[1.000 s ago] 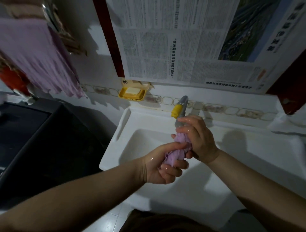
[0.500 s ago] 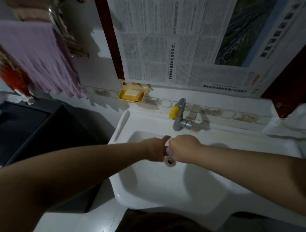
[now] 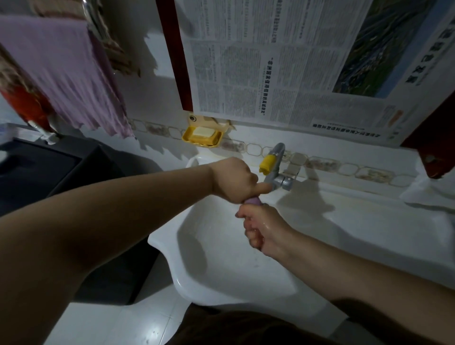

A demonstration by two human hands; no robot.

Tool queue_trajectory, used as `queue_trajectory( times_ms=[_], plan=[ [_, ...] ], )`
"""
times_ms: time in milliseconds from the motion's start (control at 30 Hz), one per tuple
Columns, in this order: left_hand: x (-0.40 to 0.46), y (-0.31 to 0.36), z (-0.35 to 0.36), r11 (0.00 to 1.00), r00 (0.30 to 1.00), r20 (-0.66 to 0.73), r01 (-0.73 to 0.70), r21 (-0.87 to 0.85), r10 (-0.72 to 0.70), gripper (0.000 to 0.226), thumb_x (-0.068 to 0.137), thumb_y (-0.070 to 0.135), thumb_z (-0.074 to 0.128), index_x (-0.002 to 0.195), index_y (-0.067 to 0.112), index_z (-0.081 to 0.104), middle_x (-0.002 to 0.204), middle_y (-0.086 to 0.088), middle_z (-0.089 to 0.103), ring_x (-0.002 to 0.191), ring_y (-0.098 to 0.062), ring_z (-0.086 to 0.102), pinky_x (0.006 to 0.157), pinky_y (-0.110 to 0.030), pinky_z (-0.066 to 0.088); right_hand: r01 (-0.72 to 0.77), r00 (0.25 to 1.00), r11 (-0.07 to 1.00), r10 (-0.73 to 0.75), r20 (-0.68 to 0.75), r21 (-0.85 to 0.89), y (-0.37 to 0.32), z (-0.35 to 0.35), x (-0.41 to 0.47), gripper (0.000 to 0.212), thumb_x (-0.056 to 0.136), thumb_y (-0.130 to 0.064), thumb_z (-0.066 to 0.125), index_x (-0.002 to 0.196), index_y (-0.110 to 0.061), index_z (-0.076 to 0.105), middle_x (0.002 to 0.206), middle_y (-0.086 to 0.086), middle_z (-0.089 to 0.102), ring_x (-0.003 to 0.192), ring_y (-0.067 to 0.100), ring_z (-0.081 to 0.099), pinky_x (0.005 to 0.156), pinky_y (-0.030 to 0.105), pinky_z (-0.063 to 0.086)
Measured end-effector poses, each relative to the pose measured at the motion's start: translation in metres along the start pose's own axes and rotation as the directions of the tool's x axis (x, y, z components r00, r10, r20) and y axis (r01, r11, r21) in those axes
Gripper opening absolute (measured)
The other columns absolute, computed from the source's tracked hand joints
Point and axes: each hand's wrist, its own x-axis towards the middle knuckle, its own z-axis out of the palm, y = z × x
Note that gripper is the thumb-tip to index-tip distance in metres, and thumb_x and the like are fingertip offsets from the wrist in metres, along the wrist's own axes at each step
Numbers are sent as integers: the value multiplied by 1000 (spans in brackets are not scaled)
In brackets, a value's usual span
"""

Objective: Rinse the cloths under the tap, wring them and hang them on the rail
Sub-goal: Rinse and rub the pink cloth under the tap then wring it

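Left hand (image 3: 232,179) is fisted tight around the upper end of a lilac cloth (image 3: 252,201), thumb stuck out toward the tap (image 3: 275,170). Right hand (image 3: 262,229) sits directly below it, wet and shiny, fingers curled hard around the lower end of the same cloth. Only a short twisted stub of fabric shows between the two fists. Both hands hang over the white sink (image 3: 221,266), just in front of the tap with its yellow handle (image 3: 266,164). On the wall behind, left of the tap, a yellow soap dish (image 3: 202,136) holds a pale bar. Above it, newspaper (image 3: 283,69) is stuck over the wall. Up at top left, a purple cloth (image 3: 64,78) drapes from the rail (image 3: 86,3), with brownish cloth beside it.
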Motion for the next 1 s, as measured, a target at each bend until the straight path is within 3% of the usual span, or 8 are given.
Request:
queue_trajectory(
  times_ms=[67, 267, 433, 667, 833, 933, 1000],
  plan=[
    [-4, -7, -3, 1000, 988, -154, -28, -7, 26, 26, 94, 36, 44, 97, 13, 33, 52, -6, 51, 36, -26, 49, 41, -21, 29, -12, 999, 997, 9, 32, 79, -4, 4, -5, 22, 83, -8, 53, 66, -16, 43, 49, -4, 25, 42, 9, 19, 41, 21, 14],
    [-6, -15, -11, 994, 926, -373, -18, 104, 56, 30, 91, 37, 54, 91, 13, 38, 52, -2, 52, 37, -21, 50, 44, -20, 22, -43, 997, 969, 25, 77, 244, -14, 13, -17, 28, 83, -7, 53, 61, -19, 40, 47, -6, 24, 37, 7, 19, 36, 18, 13],
    [-5, -19, -18, 995, 907, -421, 18, 103, 28, 27, 92, 32, 55, 90, 12, 38, 53, -3, 52, 38, -21, 49, 45, -21, 22, -21, 995, 944, -13, 102, 331, -22, 18, -25, 29, 85, -7, 51, 62, -20, 37, 46, -7, 23, 36, 6, 16, 36, 17, 10],
    [-21, -21, -14, 996, 886, -464, 65, 65, -28, 25, 97, 36, 46, 88, 13, 37, 53, -2, 51, 40, -20, 49, 42, -22, 29, -19, 991, 956, -20, 133, 292, -26, 29, -26, 27, 87, -8, 52, 64, -20, 41, 45, -7, 24, 33, 5, 18, 33, 16, 11],
    [-42, -18, -2, 990, 870, -490, 113, 83, -58, 28, 93, 36, 51, 85, 14, 36, 53, -1, 51, 40, -19, 47, 47, -22, 19, -38, 992, 968, 6, 129, 250, -20, 42, -17, 30, 86, -9, 52, 61, -20, 40, 45, -7, 25, 34, 5, 19, 31, 16, 14],
    [-52, -20, 9, 988, 865, -495, 136, 78, -80, 27, 93, 33, 55, 85, 13, 37, 55, -2, 52, 42, -19, 47, 46, -22, 21, -55, 992, 964, 23, 121, 262, -15, 52, -4, 27, 86, -12, 55, 66, -21, 40, 47, -7, 26, 35, 5, 19, 32, 16, 13],
    [-61, -22, 19, 987, 879, -457, 158, 15, -133, 25, 90, 32, 57, 89, 12, 41, 64, -6, 56, 51, -21, 51, 44, -23, 29, 22, 997, 989, -31, 64, 146, -12, 56, 11, 16, 86, -21, 61, 80, -20, 47, 54, -6, 34, 39, 5, 24, 34, 17, 14]
  ],
)
